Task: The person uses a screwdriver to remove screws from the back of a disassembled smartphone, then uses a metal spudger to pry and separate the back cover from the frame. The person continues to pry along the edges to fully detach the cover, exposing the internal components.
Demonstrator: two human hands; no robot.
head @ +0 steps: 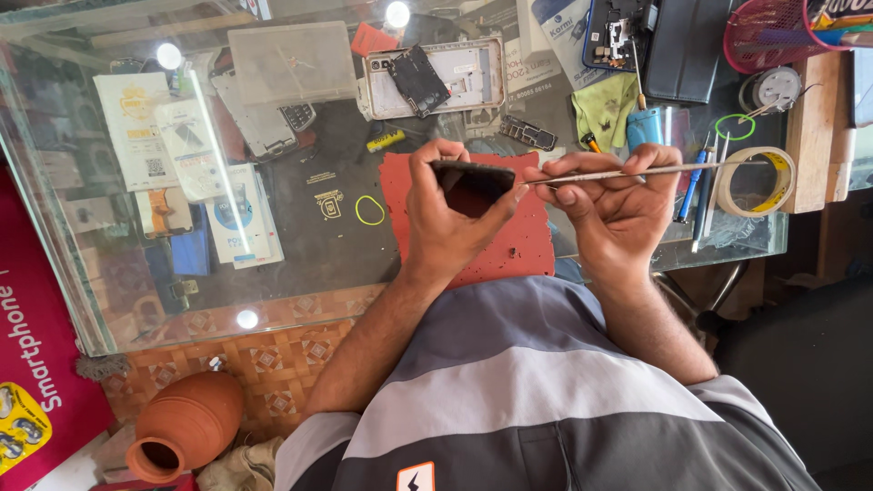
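Found a phone (pixel 471 186) in the left hand (pixel 450 223) and a thin metal tool (pixel 637 172) across the right hand (pixel 618 205), tip touching the phone's edge. Saw a mat (pixel 514 250) below both hands, on a glass table (pixel 300 273). Spotted a small ring (pixel 369 210) just left of the left hand, also on the glass. Noted an opened phone shell (pixel 455 77) beyond the left hand, a plastic box (pixel 291 62) left of that. Noted a cloth (pixel 605 109) beyond the right hand, a tape roll (pixel 755 182) to its right, screwdrivers (pixel 688 191) between. Saw a clay pot (pixel 186 423) on the floor, nearer than the left hand and well to its left.
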